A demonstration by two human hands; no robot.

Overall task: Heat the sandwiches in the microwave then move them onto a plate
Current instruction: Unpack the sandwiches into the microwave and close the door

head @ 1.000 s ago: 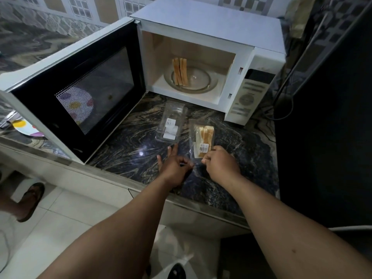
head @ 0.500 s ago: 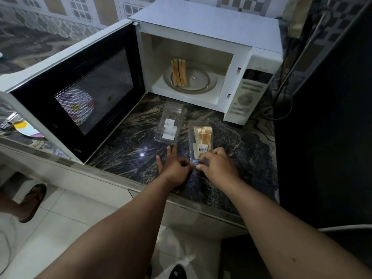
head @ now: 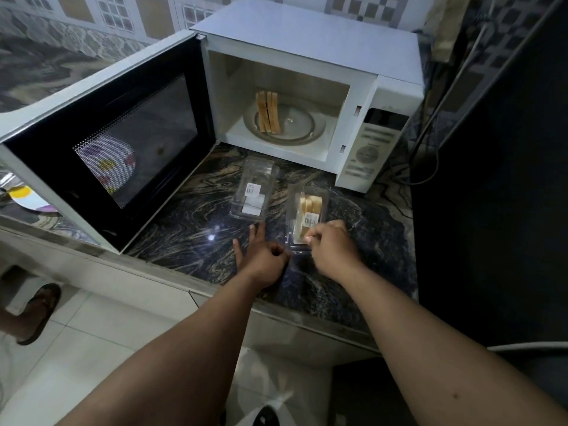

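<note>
The white microwave (head: 307,35) stands with its door (head: 123,142) swung wide open to the left. One sandwich (head: 269,112) stands on edge on the glass turntable (head: 296,124) inside. On the dark marble counter (head: 184,229) lie an empty clear sandwich pack (head: 253,187) and a clear pack with a sandwich in it (head: 309,210). My right hand (head: 333,250) pinches the near end of the full pack. My left hand (head: 261,259) rests on the counter and grips the pack's near left corner.
A colourful plate (head: 23,196) lies on the counter left of the door and shows through its window. Black cables (head: 430,142) run behind the microwave beside a dark appliance (head: 498,179) on the right. A foot in a sandal (head: 40,312) is on the tiled floor.
My right hand has slid from the pack's right edge to its near end and pinched it. My left hand has closed on the pack's corner. The pack has shifted slightly.
</note>
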